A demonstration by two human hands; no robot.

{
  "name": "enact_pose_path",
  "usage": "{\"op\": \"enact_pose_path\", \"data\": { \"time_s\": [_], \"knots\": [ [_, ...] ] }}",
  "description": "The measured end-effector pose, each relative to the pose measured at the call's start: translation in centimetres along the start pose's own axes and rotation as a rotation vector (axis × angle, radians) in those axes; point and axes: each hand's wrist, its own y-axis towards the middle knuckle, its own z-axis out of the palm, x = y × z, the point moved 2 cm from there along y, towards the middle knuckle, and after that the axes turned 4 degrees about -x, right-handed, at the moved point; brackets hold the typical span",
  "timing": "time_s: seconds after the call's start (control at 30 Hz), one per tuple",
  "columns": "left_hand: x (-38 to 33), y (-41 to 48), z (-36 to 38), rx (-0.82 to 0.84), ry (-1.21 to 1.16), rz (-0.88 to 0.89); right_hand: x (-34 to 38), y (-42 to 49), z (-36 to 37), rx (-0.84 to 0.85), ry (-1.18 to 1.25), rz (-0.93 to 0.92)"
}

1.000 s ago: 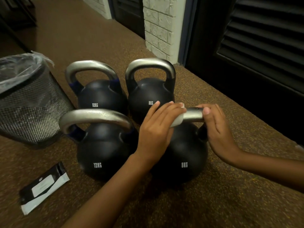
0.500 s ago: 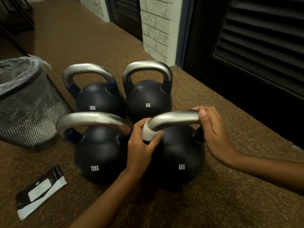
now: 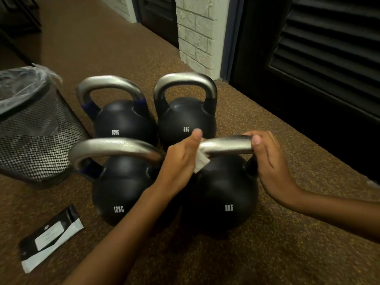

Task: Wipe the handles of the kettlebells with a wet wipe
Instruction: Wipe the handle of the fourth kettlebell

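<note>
Far left: a black wire-mesh bin (image 3: 35,140) with a clear plastic liner stands on the brown speckled floor (image 3: 287,254). Near left: a black-and-white wipe packet (image 3: 51,237) lies flat on the floor, apart from the bin.

Centre: four black kettlebells with bare steel handles stand close together in two rows. The far 12KG kettlebell (image 3: 123,124) and the near 12KG kettlebell (image 3: 123,194) form the left column, both upright and untouched by either hand. The far 8KG kettlebell (image 3: 185,120) stands just right of the far 12KG one.

The left hand (image 3: 181,159) reaches in from the near side to the left bend of the handle of the near 8KG kettlebell (image 3: 226,198). Its grip is closed round that bend with the white wet wipe (image 3: 200,163) caught between palm and steel. The thumb lies over the top, and a corner of the wipe hangs below the bar.

The right hand (image 3: 269,161) comes in from the right. Its grip is closed on the right corner of the same handle, thumb pressed on the end of the bar and fingers curled behind it.

Far right: a white brick pillar (image 3: 197,31) and dark louvred doors (image 3: 329,48).
</note>
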Motion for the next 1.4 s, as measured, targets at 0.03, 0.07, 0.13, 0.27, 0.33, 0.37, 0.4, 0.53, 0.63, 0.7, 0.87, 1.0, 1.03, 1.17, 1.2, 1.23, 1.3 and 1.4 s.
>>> {"op": "enact_pose_path", "data": {
  "time_s": [0.03,0.07,0.13,0.27,0.33,0.37,0.4,0.53,0.63,0.7,0.87,1.0,1.03,1.17,1.2,1.23,1.3,1.4],
  "knots": [
    [0.1,0.3,-0.1,-0.012,0.013,-0.095,0.0,0.0,0.0,0.002,-0.003,-0.001],
    [0.1,0.6,-0.2,-0.012,0.067,-0.169,0.0,0.0,0.0,0.003,-0.006,-0.003],
    [-0.6,1.1,-0.5,0.017,0.180,-0.263,0.0,0.0,0.0,0.003,-0.008,-0.007],
    [-3.5,1.5,0.4,0.110,0.588,-0.116,0.0,0.1,-0.1,-0.001,0.003,-0.007],
    [-4.6,0.7,1.2,0.071,0.723,0.088,0.0,0.0,-0.1,0.000,0.006,-0.002],
    [-4.7,0.1,1.4,0.026,0.709,0.185,0.0,0.0,-0.1,0.003,0.005,0.001],
    [-4.6,-0.2,1.4,-0.021,0.652,0.246,0.0,0.0,-0.1,0.007,0.002,0.003],
    [-2.9,0.3,0.3,-0.011,0.405,0.005,0.0,0.1,-0.1,0.012,-0.028,-0.009],
    [-3.1,1.6,0.0,0.133,0.468,-0.227,0.0,0.0,-0.1,0.013,-0.032,-0.009],
    [-3.6,2.2,0.3,0.226,0.661,-0.176,0.0,0.0,-0.1,0.011,-0.026,-0.008],
    [-5.4,2.1,3.1,0.188,1.125,0.286,-0.1,0.0,-0.1,0.006,0.001,0.007],
    [-5.2,0.7,3.2,0.170,1.131,0.550,0.0,0.0,-0.2,0.016,-0.014,0.001],
    [-4.8,0.6,2.8,0.152,1.129,0.577,0.0,0.0,-0.2,0.017,-0.021,0.000],
    [-4.2,1.3,0.8,0.168,0.943,0.176,0.2,0.0,-0.2,0.013,-0.023,0.008],
    [-3.6,1.7,0.7,0.148,0.915,0.099,0.2,0.0,-0.1,0.011,-0.022,0.009],
    [-3.4,2.1,0.7,0.171,0.933,0.072,0.1,0.0,-0.1,0.010,-0.022,0.008],
    [-4.4,2.2,1.5,0.245,1.101,0.173,0.1,0.0,-0.2,0.010,-0.019,0.009],
    [-6.0,2.2,3.7,0.248,1.286,0.316,0.1,0.0,-0.1,0.010,-0.007,0.012]
  ]
}}
